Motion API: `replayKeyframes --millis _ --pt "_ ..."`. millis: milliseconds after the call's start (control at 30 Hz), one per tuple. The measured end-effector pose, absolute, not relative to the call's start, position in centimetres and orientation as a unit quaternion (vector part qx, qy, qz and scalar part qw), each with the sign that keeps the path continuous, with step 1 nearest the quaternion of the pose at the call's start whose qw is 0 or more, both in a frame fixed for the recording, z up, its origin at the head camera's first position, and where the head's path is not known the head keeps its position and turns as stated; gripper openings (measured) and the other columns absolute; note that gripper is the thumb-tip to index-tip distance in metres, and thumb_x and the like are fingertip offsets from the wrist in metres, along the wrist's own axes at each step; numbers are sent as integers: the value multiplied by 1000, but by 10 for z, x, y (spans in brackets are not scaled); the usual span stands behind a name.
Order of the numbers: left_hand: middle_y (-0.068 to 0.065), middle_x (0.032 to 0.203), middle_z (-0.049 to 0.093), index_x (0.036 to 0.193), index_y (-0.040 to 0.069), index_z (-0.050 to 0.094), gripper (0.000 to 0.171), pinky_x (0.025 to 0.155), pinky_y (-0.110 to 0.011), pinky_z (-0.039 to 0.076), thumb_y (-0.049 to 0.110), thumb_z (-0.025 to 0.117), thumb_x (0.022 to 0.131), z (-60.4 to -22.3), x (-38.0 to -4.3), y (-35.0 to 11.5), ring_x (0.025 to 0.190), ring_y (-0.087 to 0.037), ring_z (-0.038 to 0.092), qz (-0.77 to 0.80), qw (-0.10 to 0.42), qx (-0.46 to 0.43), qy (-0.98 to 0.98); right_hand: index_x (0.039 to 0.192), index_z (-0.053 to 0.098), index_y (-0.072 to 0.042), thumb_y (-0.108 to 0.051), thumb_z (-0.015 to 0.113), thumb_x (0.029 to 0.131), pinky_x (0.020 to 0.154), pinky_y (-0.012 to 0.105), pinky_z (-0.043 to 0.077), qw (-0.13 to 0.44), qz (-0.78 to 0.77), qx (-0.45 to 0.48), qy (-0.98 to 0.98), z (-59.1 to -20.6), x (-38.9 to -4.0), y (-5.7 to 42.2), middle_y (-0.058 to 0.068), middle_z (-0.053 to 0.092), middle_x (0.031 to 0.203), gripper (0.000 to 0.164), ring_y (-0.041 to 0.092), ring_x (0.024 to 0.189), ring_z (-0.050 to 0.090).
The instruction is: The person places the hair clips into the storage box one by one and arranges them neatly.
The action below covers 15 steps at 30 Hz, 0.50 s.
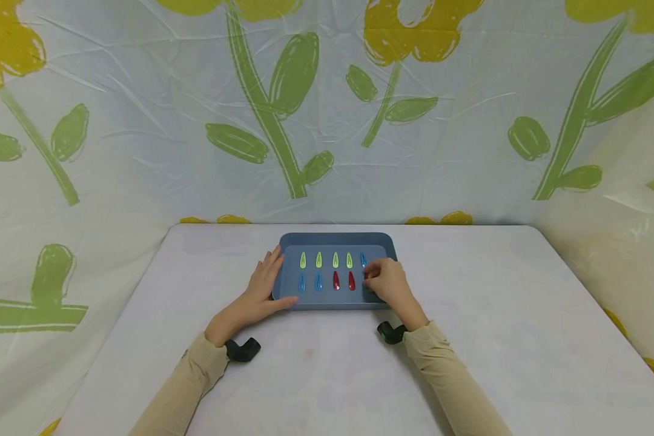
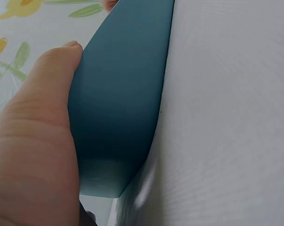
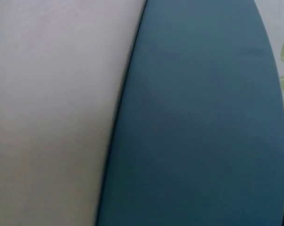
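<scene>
A blue-grey tray point(image 1: 335, 306) holds snap hair clips in two rows. The far row has several yellow-green clips point(image 1: 318, 260) and a blue clip point(image 1: 363, 259) at its right end. In the near row lie two blue clips point(image 1: 318, 281), then two red clips point(image 1: 336, 280). My right hand point(image 1: 389, 280) pinches a further red clip point(image 1: 366, 275) at that row's right end, its fingers covering most of it. My left hand point(image 1: 258, 292) rests spread along the tray's left side, thumb on the near rim; the left wrist view shows this thumb point(image 2: 43, 103) against the tray wall point(image 2: 118, 94).
The tray stands on a white-covered table point(image 1: 316, 375), near its back edge. Behind hangs a flower-printed cloth point(image 1: 185, 121). A black wrist device point(image 1: 243, 350) sits under the left wrist and another one point(image 1: 390, 333) under the right. The tray's outer wall point(image 3: 193, 117) fills much of the right wrist view.
</scene>
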State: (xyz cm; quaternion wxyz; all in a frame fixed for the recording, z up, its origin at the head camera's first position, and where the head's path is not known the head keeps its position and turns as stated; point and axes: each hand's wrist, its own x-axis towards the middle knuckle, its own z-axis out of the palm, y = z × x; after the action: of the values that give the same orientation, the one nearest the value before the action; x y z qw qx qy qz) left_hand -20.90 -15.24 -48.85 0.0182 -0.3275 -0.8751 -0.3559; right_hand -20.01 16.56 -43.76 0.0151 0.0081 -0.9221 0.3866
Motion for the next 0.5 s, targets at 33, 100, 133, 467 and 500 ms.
replayKeyframes --millis 33,100,133,467,500 --pt "-22 164 -3 155 -7 10 104 115 -63 -4 53 65 91 -489 -209 -152 147 -49 -4 -357 20 -329 -874 97 74 6 5 79 76 54 26 51 14 385 7 -923 -438 -200 165 6 66 70 22 11 54 62" --pt "-23 164 -2 155 -7 11 104 114 -64 -3 53 65 91 -489 -209 -153 147 -50 -4 -358 21 -330 -873 97 74 5 4 80 76 54 26 51 12 381 7 -925 -438 -200 165 6 66 70 22 11 55 61" --pt "-23 164 -2 155 -8 11 103 114 -65 -3 52 65 91 -489 -209 -153 147 -50 -4 -359 22 -330 -873 97 75 5 4 80 76 54 26 51 11 379 7 -925 -438 -200 165 6 66 70 22 12 55 61" --pt "-19 165 -3 156 -5 10 102 116 -61 -4 47 68 90 -487 -209 -152 149 -44 -5 -353 16 -321 -879 96 75 3 1 81 77 66 36 55 15 346 13 -938 -436 -197 164 9 70 80 20 21 76 64" --pt "-19 165 -2 156 -5 10 103 116 -61 -4 47 68 90 -487 -209 -152 149 -44 -5 -354 16 -321 -878 96 75 2 0 81 77 67 36 55 15 344 13 -939 -435 -197 164 9 69 81 20 22 76 63"
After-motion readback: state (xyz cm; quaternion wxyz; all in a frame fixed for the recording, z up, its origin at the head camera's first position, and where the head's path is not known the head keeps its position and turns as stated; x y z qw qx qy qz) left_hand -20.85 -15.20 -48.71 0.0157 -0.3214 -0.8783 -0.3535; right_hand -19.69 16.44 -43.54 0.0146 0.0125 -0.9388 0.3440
